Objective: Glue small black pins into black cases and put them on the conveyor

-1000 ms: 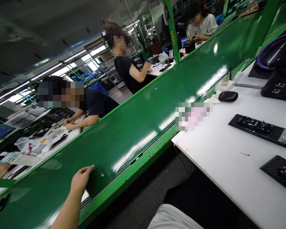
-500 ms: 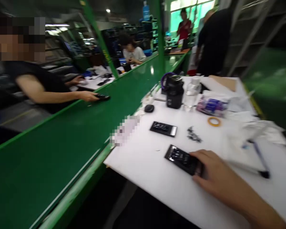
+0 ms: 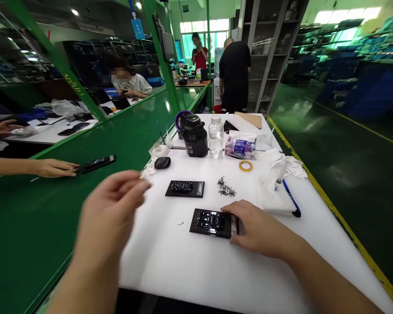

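Note:
My right hand [image 3: 257,229] rests on the white table [image 3: 196,270], its fingers closed on the right end of a black patterned phone case [image 3: 211,221]. My left hand [image 3: 109,213] hovers in the air over the table's left edge, fingers loosely spread and holding nothing. A second black case [image 3: 185,188] lies flat a little farther away. A small heap of dark screws [image 3: 225,187] sits between the two cases and the tape ring [image 3: 245,165].
A green conveyor belt [image 3: 85,196] runs along the left; another person's hand [image 3: 54,168] holds a phone [image 3: 96,163] on it. At the table's far end stand a black jug [image 3: 194,137], a clear bottle [image 3: 215,134], a wipes pack [image 3: 240,147], tissues and a blue pen [image 3: 291,198].
The view swung from the belt to the table. My left hand came off the belt and rose into the air. My right hand came in and took the near case's end.

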{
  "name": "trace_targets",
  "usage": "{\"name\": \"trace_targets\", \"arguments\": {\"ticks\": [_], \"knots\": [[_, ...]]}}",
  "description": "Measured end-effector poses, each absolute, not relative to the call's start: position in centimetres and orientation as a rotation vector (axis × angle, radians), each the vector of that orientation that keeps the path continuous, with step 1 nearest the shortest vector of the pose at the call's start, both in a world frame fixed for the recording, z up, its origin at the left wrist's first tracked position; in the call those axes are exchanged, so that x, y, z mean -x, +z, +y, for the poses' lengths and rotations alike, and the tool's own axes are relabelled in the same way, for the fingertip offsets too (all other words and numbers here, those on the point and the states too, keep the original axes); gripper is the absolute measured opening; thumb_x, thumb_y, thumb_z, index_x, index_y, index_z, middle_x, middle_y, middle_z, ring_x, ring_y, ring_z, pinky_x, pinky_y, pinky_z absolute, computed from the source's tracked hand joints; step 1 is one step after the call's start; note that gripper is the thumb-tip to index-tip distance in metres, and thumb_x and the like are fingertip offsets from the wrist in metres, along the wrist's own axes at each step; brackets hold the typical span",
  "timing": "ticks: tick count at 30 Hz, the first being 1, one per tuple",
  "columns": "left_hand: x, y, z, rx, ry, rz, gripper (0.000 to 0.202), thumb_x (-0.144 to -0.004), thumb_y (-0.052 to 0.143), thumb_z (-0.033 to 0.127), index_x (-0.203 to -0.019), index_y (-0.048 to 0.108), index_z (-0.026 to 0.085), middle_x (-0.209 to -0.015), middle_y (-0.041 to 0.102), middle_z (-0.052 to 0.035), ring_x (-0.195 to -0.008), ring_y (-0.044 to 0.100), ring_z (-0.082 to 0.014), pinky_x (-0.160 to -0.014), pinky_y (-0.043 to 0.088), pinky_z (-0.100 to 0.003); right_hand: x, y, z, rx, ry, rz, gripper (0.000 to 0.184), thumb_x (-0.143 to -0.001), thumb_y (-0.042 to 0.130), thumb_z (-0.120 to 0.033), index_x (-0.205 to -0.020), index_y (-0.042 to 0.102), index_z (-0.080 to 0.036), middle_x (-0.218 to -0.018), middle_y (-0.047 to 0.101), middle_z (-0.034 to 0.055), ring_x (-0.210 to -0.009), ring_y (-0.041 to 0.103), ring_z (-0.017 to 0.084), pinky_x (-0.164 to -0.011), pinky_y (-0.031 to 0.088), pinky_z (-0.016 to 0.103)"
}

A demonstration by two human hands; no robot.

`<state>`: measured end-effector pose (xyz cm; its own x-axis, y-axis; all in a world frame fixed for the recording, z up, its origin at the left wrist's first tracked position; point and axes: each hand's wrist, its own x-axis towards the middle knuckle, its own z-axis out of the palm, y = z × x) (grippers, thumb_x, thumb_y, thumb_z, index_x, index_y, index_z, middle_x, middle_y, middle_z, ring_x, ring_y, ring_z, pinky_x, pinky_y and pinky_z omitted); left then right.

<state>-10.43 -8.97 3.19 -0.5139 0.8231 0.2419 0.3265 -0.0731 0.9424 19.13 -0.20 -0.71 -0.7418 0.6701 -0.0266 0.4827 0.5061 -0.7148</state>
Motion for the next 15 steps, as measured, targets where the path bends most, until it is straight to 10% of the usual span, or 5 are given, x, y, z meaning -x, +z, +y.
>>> {"name": "trace_targets", "arguments": {"ticks": [6, 15], "knots": [[2.3, 2.4, 0.2, -1.138, 1.408, 1.255, 0.026, -0.079, 0.074, 0.037, -0.097, 0.071, 0.019, -0.088, 0.071, -0.0059, -0.072, 0.060, -0.0131, -0.066, 0.051, -0.026, -15.9, 1.2, 2.2, 0.858, 1.407, -1.780, 0.017, -0.085, 0.064, -0.032, -0.097, 0.068, -0.020, -0.094, 0.069, 0.0045, -0.089, 0.062, 0.019, -0.080, 0.051, 0.036], [2.7, 0.2, -0.2, -1.528, 1.337, 1.261, 0.011, -0.082, 0.070, 0.021, -0.084, 0.079, 0.027, -0.089, 0.074, -0.0015, -0.080, 0.069, -0.0154, -0.070, 0.057, -0.026, -14.2, -2.1, 2.1, 0.596, 1.881, -1.101, 0.017, -0.086, 0.067, -0.034, -0.089, 0.071, -0.018, -0.082, 0.067, 0.0037, -0.076, 0.060, 0.015, -0.073, 0.050, 0.031]]}}
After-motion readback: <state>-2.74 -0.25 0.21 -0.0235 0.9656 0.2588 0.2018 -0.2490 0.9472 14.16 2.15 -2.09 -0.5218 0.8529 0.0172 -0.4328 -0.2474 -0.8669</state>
